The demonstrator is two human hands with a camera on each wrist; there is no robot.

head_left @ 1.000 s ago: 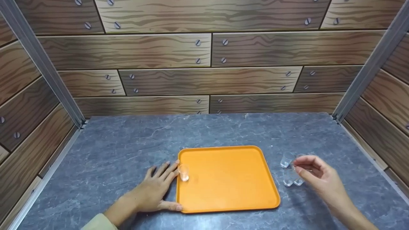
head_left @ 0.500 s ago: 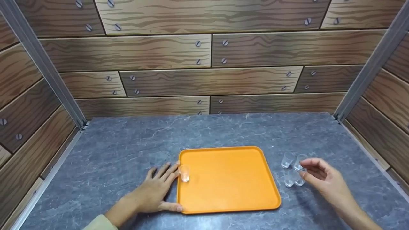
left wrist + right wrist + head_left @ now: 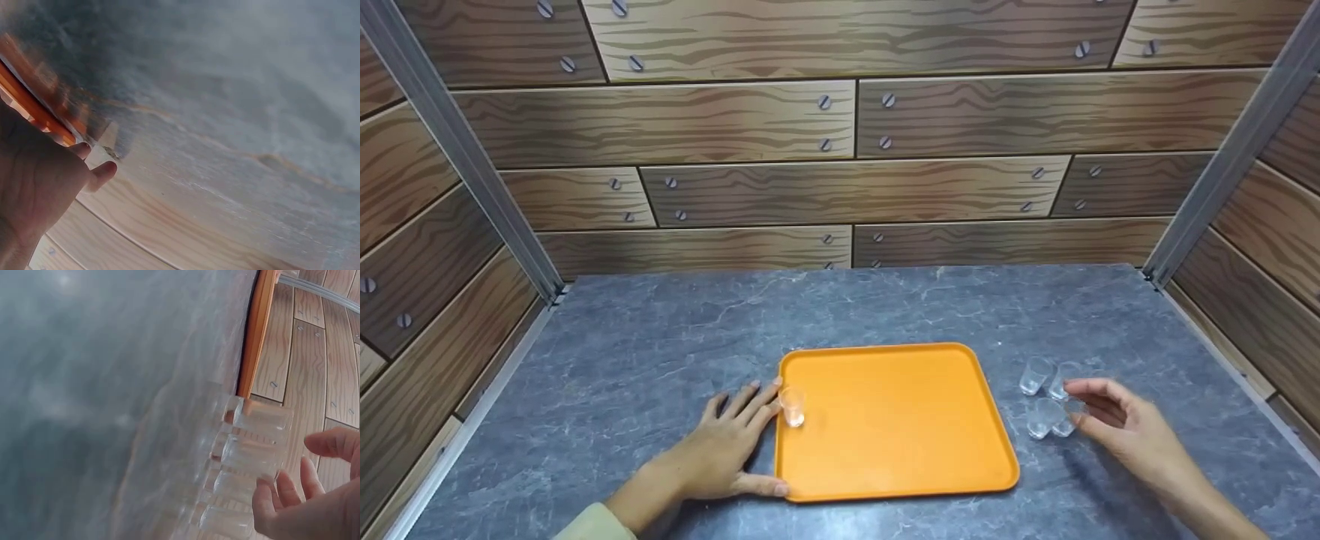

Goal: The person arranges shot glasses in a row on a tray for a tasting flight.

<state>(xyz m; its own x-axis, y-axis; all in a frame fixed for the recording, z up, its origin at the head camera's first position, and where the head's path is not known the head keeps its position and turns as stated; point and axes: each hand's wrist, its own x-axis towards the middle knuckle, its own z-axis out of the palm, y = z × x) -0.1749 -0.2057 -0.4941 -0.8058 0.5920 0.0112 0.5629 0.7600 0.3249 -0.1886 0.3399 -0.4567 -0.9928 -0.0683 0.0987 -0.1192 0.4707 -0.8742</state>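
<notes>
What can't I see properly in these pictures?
Head view: part of the near right cup, hidden by the right hand; whether they touch is unclear.
Head view: the left sleeve, cut off by the bottom edge.
Left wrist view: most of the orange tray, cut off by the left edge.
Right wrist view: part of the right hand, cut off by the right edge.

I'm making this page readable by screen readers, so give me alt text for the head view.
A person's right hand is poised close beside four clear cups clustered on a grey marbled table, while the left hand touches the left edge of an orange tray holding one more clear cup. Wood-patterned walls surround the table.
</notes>
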